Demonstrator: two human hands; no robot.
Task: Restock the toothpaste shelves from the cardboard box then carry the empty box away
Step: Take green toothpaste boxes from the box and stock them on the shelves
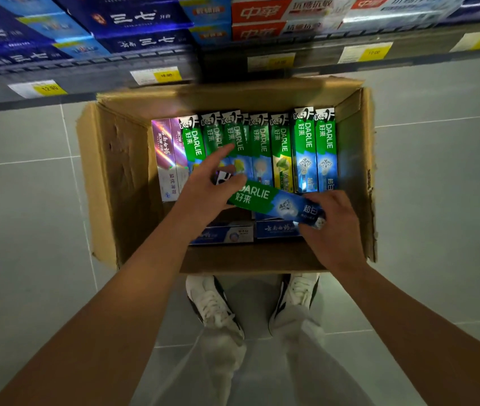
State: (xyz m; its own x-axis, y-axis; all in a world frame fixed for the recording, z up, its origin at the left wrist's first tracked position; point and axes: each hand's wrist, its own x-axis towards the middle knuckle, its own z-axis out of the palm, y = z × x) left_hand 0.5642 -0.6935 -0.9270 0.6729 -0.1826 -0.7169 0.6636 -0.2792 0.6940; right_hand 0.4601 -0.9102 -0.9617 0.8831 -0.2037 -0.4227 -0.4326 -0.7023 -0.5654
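An open cardboard box (106, 177) stands on the floor below the shelves. Inside it, several green Darlie toothpaste cartons (306, 148) stand in a row, with purple cartons (165, 153) at the left and blue cartons (276, 230) lying at the near side. One green and blue Darlie carton (274, 205) is lifted crosswise above the others. My left hand (206, 191) holds its left end, the index finger stretched out toward the row. My right hand (335, 224) grips its right end.
Shelves (306, 51) above the box carry blue toothpaste cartons (133, 24) and red and white cartons (262, 16), with yellow price tags (156, 74) on the rail. My white shoes (212, 303) stand on grey floor tiles (27, 200) right behind the box.
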